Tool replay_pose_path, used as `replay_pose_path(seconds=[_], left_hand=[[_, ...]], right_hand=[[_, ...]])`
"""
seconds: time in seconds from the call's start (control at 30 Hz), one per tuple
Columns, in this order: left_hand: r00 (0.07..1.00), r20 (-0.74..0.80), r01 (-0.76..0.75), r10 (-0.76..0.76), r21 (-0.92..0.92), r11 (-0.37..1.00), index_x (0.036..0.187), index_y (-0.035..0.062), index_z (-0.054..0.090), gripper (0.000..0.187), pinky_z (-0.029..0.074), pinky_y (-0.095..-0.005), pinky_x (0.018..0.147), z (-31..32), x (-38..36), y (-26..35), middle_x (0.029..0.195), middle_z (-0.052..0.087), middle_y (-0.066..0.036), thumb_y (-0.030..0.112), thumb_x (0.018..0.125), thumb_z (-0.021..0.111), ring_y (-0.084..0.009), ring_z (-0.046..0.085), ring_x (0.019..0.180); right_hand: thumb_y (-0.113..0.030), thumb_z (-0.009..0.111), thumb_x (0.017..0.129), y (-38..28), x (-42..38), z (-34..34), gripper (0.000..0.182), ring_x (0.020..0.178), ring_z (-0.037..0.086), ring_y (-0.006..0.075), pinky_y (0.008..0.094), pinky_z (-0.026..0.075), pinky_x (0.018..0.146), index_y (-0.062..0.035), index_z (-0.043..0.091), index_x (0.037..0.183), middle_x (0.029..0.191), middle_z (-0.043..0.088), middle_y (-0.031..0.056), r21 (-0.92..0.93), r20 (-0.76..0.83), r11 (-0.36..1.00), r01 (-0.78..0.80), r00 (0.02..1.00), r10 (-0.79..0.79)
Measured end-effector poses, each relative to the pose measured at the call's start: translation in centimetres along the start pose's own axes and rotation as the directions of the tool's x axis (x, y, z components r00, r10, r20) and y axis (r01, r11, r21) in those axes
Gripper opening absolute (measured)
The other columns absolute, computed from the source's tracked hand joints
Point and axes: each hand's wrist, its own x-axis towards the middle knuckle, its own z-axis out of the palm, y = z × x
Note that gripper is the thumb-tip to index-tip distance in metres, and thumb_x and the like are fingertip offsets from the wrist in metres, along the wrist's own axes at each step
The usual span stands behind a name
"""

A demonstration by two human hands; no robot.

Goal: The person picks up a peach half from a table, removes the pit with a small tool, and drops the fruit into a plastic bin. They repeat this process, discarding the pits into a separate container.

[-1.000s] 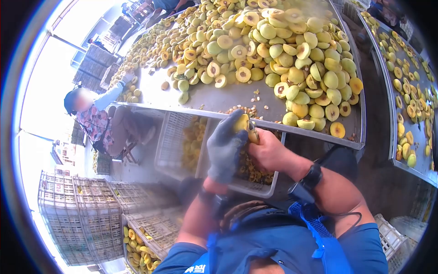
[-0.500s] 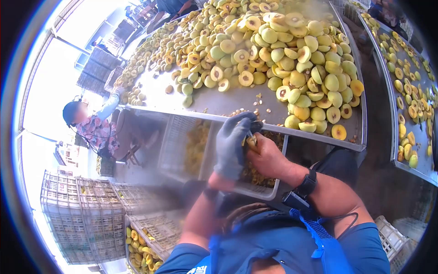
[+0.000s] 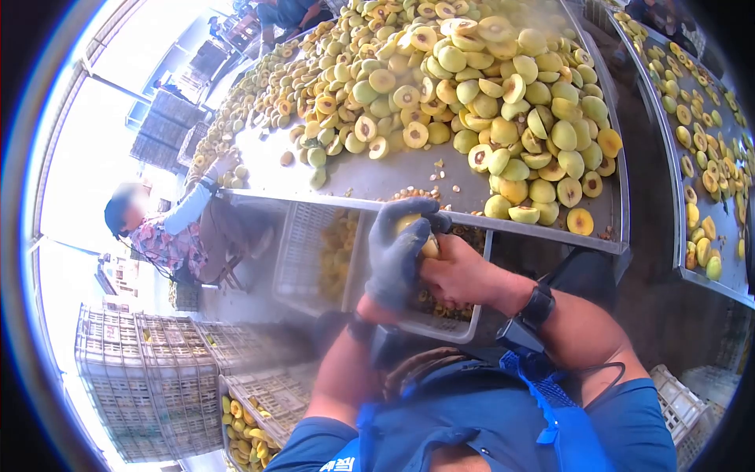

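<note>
My left hand (image 3: 395, 256), in a grey glove with dark fingertips, curls around a yellow peach half (image 3: 409, 223) above the near edge of the table. Pressed close against it is my bare right hand (image 3: 460, 271), fingers closed; whatever it grips is hidden by the hands. Below both hands sits a pale plastic crate (image 3: 440, 333) with dark, wet-looking scraps (image 3: 444, 308) inside. Loose pits (image 3: 417, 193) lie on the table just beyond my left hand.
Halved yellow-green peaches (image 3: 472, 94) are heaped on the metal table (image 3: 377, 177). A second table (image 3: 712, 287) with halves stands right. Another crate (image 3: 303, 259) is left of mine. A person (image 3: 169, 228) works at the far left. Stacked crates (image 3: 145, 377) stand lower left.
My gloved fingers have opened around the peach half, which shows more now. A thin metallic piece seen between my hands is now hidden. The person at the left has leaned toward the table.
</note>
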Motion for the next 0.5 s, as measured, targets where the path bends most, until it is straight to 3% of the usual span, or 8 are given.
replay_pose_path(seconds=[0.07, 0.13, 0.17, 0.23, 0.33, 0.4, 0.47, 0.5], left_hand=[[0.999, 0.025, -0.034, 0.034, -0.001, 0.999, 0.123, -0.0040, 0.061, 0.032, 0.057, -0.0378, 0.091, -0.1, 0.1, 0.5, 0.114, 0.068, -0.015, 0.007, 0.093, 0.064, -0.0243, 0.069, 0.099], [0.999, 0.045, 0.009, -0.006, -0.070, 0.997, 0.122, -0.0043, 0.061, 0.033, 0.057, -0.0377, 0.090, -0.1, -0.1, 0.1, 0.112, 0.068, -0.015, 0.005, 0.091, 0.064, -0.0238, 0.069, 0.099], [0.998, 0.060, 0.033, -0.027, -0.102, 0.994, 0.122, -0.0045, 0.062, 0.033, 0.057, -0.0376, 0.090, -0.1, -0.1, -0.1, 0.112, 0.068, -0.015, 0.005, 0.090, 0.064, -0.0236, 0.069, 0.098], [0.997, 0.076, -0.031, 0.030, 0.006, 1.000, 0.121, -0.0046, 0.062, 0.033, 0.057, -0.0372, 0.090, -0.6, 0.2, -0.7, 0.110, 0.069, -0.015, 0.004, 0.088, 0.063, -0.0231, 0.069, 0.098], [0.996, 0.073, -0.055, 0.052, 0.044, 0.997, 0.119, -0.0043, 0.064, 0.034, 0.056, -0.0364, 0.090, -0.8, -0.1, -0.5, 0.108, 0.069, -0.014, 0.005, 0.086, 0.064, -0.0222, 0.068, 0.097], [0.997, 0.069, -0.032, 0.031, 0.005, 0.999, 0.119, -0.0040, 0.064, 0.035, 0.056, -0.0364, 0.090, -1.1, 0.0, -0.8, 0.107, 0.069, -0.014, 0.008, 0.086, 0.066, -0.0224, 0.068, 0.097], [0.992, 0.119, -0.035, 0.036, -0.013, 0.999, 0.120, -0.0042, 0.063, 0.038, 0.056, -0.0374, 0.091, -1.6, 0.0, -1.1, 0.108, 0.069, -0.015, 0.011, 0.085, 0.067, -0.0237, 0.068, 0.099], [0.990, 0.139, -0.037, 0.040, -0.025, 0.999, 0.120, -0.0043, 0.063, 0.039, 0.056, -0.0380, 0.091, -1.8, -0.1, -1.1, 0.109, 0.069, -0.016, 0.013, 0.085, 0.068, -0.0243, 0.068, 0.100]], right_hand=[[-0.003, 0.056, 0.089, 0.4, 0.1, 0.2, 0.023, 0.092, 0.069, 0.0365, 0.0441, 0.054, 0.081, 0.0046, 0.062, 0.110, 0.097, 0.070, 0.0228, -0.018, -0.008, 1.000, 0.025, 1.000, -0.025], [-0.009, 0.061, 0.093, 0.9, 0.3, 1.9, 0.026, 0.083, 0.069, 0.0224, 0.0370, 0.054, 0.073, 0.0063, 0.058, 0.114, 0.089, 0.070, 0.0156, -0.210, -0.253, 0.938, 0.274, 0.912, -0.323], [-0.009, 0.061, 0.093, 1.0, 0.1, 1.7, 0.024, 0.082, 0.069, 0.0229, 0.0368, 0.054, 0.072, 0.0063, 0.058, 0.112, 0.088, 0.070, 0.0154, -0.111, -0.202, 0.975, 0.193, 0.956, -0.212], [-0.010, 0.062, 0.093, -1.2, -0.5, 1.0, 0.021, 0.078, 0.069, 0.0237, 0.0365, 0.054, 0.070, 0.0062, 0.059, 0.107, 0.085, 0.069, 0.0149, 0.070, -0.064, 0.998, -0.001, 0.998, 0.005], [-0.010, 0.062, 0.094, 0.5, 0.1, 2.1, 0.018, 0.074, 0.068, 0.0240, 0.0355, 0.053, 0.067, 0.0064, 0.061, 0.101, 0.081, 0.069, 0.0140, -0.202, -0.222, 0.935, 0.293, 0.916, -0.335], [-0.010, 0.061, 0.095, -1.7, -0.6, 0.8, 0.016, 0.071, 0.067, 0.0212, 0.0345, 0.052, 0.063, 0.0049, 0.061, 0.100, 0.080, 0.068, 0.0126, 0.031, -0.056, 0.999, 0.028, 0.998, -0.026], [-0.010, 0.060, 0.096, -1.1, -0.4, 1.0, 0.014, 0.065, 0.065, 0.0166, 0.0315, 0.049, 0.057, 0.0024, 0.061, 0.101, 0.078, 0.065, 0.0097, 0.013, -0.064, 0.995, 0.099, 0.993, -0.097], [-0.010, 0.059, 0.096, 2.2, 0.6, 2.0, 0.012, 0.060, 0.062, 0.0134, 0.0289, 0.046, 0.052, 0.0007, 0.061, 0.102, 0.076, 0.063, 0.0074, -0.130, -0.145, 0.944, 0.303, 0.936, -0.321]])
